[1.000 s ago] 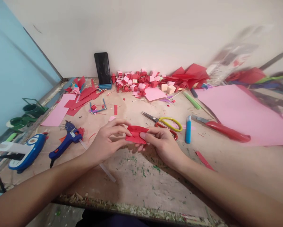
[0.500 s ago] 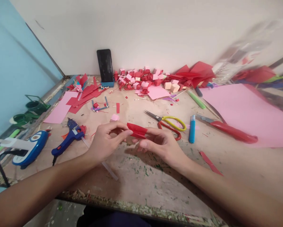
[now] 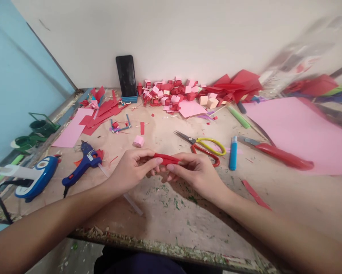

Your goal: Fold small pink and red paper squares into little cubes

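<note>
A narrow folded piece of red paper (image 3: pixel 167 158) is held above the middle of the table, between both hands. My left hand (image 3: pixel 136 164) pinches its left end between thumb and fingers. At the right end, my right hand (image 3: pixel 194 170) grips it the same way, with the thumb along the near side. The fingertips behind the paper are partly hidden. Just beyond my left hand sits a small pink paper box (image 3: pixel 139 141). Scissors (image 3: pixel 202 146) with one yellow and one red handle lie past my right hand.
A blue glue gun (image 3: pixel 85 161) lies at left. To the right are a blue glue stick tube (image 3: pixel 233 153), a red-handled knife (image 3: pixel 282 155) and a pink sheet (image 3: pixel 307 129). Small paper boxes (image 3: pixel 171 93) are heaped by the wall, beside a propped phone (image 3: pixel 126 76).
The red paper has gone from an opened, wider fold to a narrow, flatter strip. My right hand's fingers and thumb have closed in on it.
</note>
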Action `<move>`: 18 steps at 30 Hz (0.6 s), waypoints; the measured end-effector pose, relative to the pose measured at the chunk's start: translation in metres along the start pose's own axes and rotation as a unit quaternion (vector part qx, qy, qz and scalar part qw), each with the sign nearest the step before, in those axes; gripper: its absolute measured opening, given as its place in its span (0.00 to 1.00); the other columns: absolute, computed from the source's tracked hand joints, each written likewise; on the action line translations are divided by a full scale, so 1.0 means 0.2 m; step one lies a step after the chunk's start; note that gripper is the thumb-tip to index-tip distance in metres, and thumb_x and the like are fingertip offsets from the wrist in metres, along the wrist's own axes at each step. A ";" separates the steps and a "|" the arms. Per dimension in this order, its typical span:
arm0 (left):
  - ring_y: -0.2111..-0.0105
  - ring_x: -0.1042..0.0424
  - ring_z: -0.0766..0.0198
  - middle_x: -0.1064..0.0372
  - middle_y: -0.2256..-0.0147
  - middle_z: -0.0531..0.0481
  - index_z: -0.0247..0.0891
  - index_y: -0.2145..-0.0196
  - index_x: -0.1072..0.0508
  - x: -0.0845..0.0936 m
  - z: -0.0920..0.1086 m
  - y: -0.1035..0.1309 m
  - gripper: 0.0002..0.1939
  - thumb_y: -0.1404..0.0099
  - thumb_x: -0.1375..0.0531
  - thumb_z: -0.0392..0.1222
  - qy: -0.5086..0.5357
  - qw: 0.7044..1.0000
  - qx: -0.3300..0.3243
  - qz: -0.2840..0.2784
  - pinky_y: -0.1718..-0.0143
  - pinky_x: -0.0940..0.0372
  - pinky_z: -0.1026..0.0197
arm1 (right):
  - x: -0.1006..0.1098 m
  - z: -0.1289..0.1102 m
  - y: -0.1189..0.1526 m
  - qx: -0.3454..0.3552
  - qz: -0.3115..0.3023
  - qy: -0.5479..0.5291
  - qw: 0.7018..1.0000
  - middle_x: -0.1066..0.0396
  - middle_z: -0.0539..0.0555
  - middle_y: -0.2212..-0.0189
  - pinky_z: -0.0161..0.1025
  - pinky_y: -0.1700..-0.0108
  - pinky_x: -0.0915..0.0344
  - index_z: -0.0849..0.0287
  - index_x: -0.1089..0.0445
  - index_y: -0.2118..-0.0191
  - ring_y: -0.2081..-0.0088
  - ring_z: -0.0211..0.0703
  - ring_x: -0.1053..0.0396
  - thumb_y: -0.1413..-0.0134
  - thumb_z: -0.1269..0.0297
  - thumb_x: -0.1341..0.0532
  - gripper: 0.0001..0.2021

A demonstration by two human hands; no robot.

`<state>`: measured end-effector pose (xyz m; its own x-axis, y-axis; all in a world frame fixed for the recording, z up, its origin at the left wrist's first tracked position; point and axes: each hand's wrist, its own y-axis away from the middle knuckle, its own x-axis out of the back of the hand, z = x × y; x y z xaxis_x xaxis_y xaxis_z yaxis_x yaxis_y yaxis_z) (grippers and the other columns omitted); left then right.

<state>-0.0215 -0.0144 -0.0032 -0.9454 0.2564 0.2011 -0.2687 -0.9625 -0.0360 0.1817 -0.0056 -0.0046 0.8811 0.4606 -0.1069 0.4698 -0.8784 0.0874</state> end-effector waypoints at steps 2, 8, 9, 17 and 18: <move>0.76 0.26 0.67 0.24 0.75 0.50 0.34 0.72 0.23 0.00 0.00 0.00 0.13 0.32 0.38 0.42 -0.016 1.000 -0.004 0.007 0.71 0.30 0.66 | 0.00 0.00 0.00 -0.002 0.001 0.012 1.000 0.19 0.55 0.69 0.36 0.68 0.26 0.60 0.18 0.61 0.72 0.39 0.24 0.46 0.57 0.29 0.12; 0.75 0.24 0.67 0.23 0.75 0.50 0.35 0.73 0.22 -0.02 0.01 0.01 0.13 0.32 0.38 0.42 -0.031 0.999 -0.007 0.011 0.71 0.28 0.66 | 0.00 0.01 0.00 -0.001 0.022 0.017 1.000 0.19 0.55 0.70 0.37 0.68 0.26 0.60 0.18 0.64 0.72 0.41 0.23 0.45 0.55 0.29 0.12; 0.76 0.24 0.67 0.23 0.75 0.50 0.35 0.73 0.22 -0.02 0.02 0.02 0.13 0.32 0.38 0.41 -0.028 1.000 -0.005 0.010 0.71 0.28 0.66 | -0.01 0.01 0.00 -0.001 0.022 0.013 1.000 0.19 0.55 0.71 0.37 0.68 0.25 0.60 0.18 0.64 0.72 0.41 0.23 0.45 0.55 0.29 0.12; 0.77 0.23 0.66 0.22 0.75 0.49 0.33 0.72 0.23 -0.01 -0.01 0.01 0.12 0.32 0.37 0.43 0.029 0.998 0.046 -0.034 0.72 0.27 0.65 | 0.00 0.01 0.00 0.003 0.022 0.022 1.000 0.20 0.55 0.72 0.36 0.69 0.27 0.60 0.18 0.66 0.72 0.41 0.23 0.45 0.54 0.30 0.13; 0.77 0.23 0.65 0.22 0.75 0.48 0.33 0.71 0.23 0.00 -0.01 0.00 0.12 0.32 0.37 0.43 0.036 0.997 0.051 -0.036 0.72 0.27 0.65 | 0.01 0.01 0.00 0.007 0.025 0.024 0.999 0.20 0.54 0.72 0.35 0.70 0.27 0.60 0.18 0.65 0.72 0.41 0.23 0.44 0.53 0.30 0.13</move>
<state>-0.0216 -0.0153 -0.0063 -0.9361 0.3271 0.1294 -0.3194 -0.9445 0.0770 0.1822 -0.0045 -0.0058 0.9048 0.4222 -0.0555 0.4255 -0.9016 0.0777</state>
